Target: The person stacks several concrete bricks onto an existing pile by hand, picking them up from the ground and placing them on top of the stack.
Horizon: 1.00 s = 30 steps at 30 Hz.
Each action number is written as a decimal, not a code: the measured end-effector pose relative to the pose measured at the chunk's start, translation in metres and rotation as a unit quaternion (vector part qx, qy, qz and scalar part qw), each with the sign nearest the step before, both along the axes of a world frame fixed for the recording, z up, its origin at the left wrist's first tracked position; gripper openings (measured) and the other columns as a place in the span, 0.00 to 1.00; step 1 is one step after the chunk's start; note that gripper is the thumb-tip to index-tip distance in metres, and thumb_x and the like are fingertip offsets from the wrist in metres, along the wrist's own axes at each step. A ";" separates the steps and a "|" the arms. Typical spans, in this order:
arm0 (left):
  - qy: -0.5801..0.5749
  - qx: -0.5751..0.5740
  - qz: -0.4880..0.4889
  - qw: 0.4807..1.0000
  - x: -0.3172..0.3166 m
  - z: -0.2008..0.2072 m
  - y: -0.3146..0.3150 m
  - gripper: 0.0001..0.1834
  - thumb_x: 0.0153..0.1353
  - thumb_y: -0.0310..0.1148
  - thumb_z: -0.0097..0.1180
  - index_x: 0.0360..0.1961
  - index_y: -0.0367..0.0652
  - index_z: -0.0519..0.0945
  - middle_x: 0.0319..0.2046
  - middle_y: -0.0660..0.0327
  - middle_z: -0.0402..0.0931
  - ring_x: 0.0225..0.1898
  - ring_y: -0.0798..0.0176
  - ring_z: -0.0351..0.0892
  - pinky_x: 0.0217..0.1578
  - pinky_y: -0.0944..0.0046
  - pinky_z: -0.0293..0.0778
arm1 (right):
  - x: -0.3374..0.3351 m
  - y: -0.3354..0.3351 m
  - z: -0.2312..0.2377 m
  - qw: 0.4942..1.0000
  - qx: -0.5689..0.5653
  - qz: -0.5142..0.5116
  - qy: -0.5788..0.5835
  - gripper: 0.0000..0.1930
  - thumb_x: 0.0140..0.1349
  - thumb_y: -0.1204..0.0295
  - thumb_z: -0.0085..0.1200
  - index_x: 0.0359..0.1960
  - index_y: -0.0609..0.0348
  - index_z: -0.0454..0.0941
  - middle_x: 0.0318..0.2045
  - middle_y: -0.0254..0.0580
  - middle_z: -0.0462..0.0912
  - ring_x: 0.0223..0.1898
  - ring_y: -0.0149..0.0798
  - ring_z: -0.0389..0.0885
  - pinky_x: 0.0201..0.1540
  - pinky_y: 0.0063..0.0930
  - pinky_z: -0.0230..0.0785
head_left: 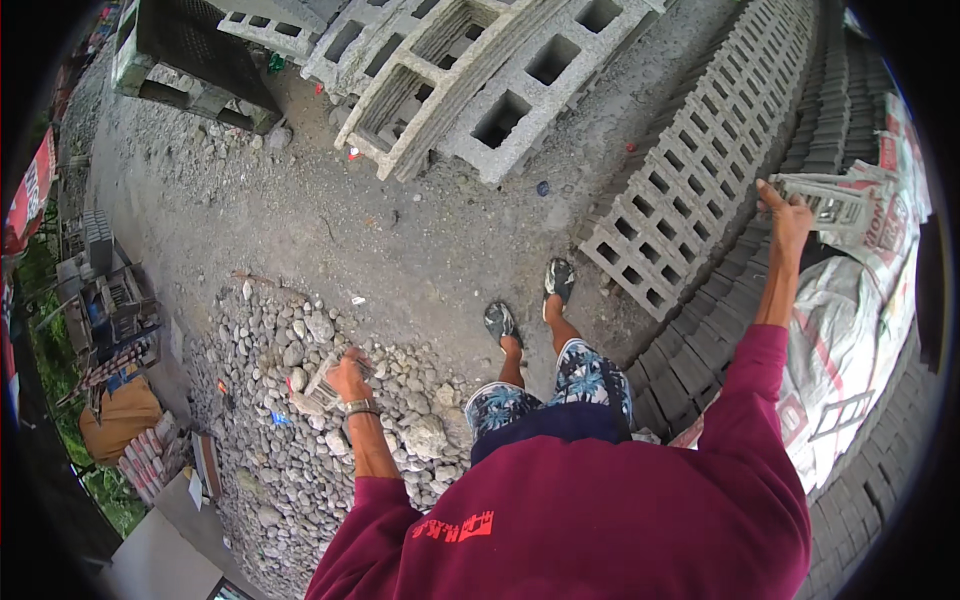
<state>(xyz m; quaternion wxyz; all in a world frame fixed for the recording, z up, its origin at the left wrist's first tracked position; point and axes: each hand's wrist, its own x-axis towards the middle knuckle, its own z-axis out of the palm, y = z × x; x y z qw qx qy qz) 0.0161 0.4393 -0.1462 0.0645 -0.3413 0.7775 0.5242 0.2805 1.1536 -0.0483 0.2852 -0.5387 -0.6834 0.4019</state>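
My left hand, a watch on its wrist, is closed round a pale, flat, slotted piece above the stones. The kind of that piece is hard to make out. At arm's length to the right, my right hand grips the near edge of a flat grey piece with frame-like slots. That piece lies in front of white printed sacks, and I cannot tell whether it touches them.
Hollow concrete blocks stand ahead, and a long row of them runs along the right. Grey pavers are stacked beside my right leg. Loose stones cover the ground at left. A dark crate-like frame stands far left.
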 end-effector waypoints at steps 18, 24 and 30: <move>-0.052 0.149 -0.023 0.987 0.017 0.049 -0.064 0.09 0.57 0.29 0.63 0.35 0.34 0.79 0.22 0.59 0.77 0.22 0.60 0.78 0.26 0.61 0.76 | 0.047 -0.052 0.026 0.959 -0.265 0.047 0.084 0.13 0.55 0.71 0.66 0.38 0.67 0.80 0.28 0.48 0.87 0.33 0.38 0.85 0.45 0.34 0.76; -0.015 0.081 -0.013 0.997 -0.003 0.060 -0.069 0.07 0.55 0.27 0.59 0.33 0.35 0.80 0.22 0.59 0.76 0.22 0.60 0.77 0.27 0.62 0.76 | 0.042 0.018 0.081 0.992 -0.095 0.066 -0.044 0.16 0.57 0.66 0.68 0.39 0.68 0.81 0.30 0.41 0.84 0.32 0.33 0.82 0.40 0.23 0.70; -0.077 0.077 -0.047 0.993 0.041 -0.007 0.106 0.06 0.48 0.21 0.62 0.28 0.30 0.81 0.22 0.54 0.80 0.19 0.59 0.78 0.21 0.61 0.78 | -0.048 -0.095 -0.045 0.992 -0.074 0.101 -0.013 0.11 0.52 0.76 0.68 0.28 0.66 0.76 0.25 0.33 0.78 0.27 0.28 0.71 0.31 0.25 0.65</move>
